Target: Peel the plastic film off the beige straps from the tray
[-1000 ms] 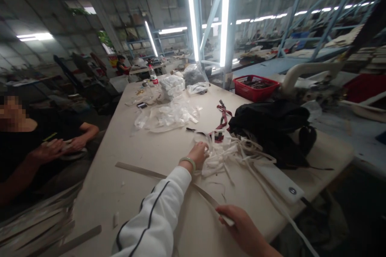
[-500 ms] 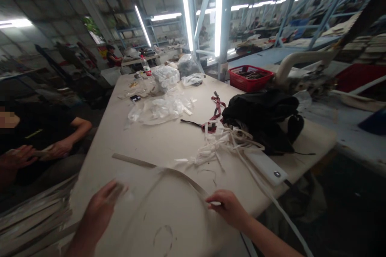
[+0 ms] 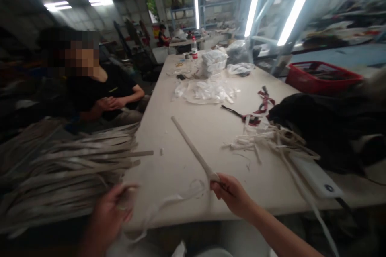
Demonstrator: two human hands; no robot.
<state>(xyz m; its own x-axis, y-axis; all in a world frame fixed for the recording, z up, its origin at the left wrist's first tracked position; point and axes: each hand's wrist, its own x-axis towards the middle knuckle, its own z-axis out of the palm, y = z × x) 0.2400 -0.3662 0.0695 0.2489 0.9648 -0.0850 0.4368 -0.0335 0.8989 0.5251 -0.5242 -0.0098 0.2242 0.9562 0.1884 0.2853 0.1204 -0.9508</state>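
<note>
The flat strip (image 3: 193,147) in your right hand (image 3: 230,192) looks like matt cloth webbing. Just beside it, a thin ribbon (image 3: 169,199) is translucent, with the faint shine of plastic film. The surface (image 3: 187,176) beneath them is smooth and dull. To your left, the heaped strips (image 3: 75,164) look like matt fabric. Farther out lies crumpled, glossy plastic sheeting (image 3: 208,91). To your right are a soft, dull cloth pile (image 3: 316,128), a smooth plastic case (image 3: 313,176) and a hard plastic basket (image 3: 313,83).

Single head-worn view, forward and downward along the pale table (image 3: 205,124) from its near end
</note>
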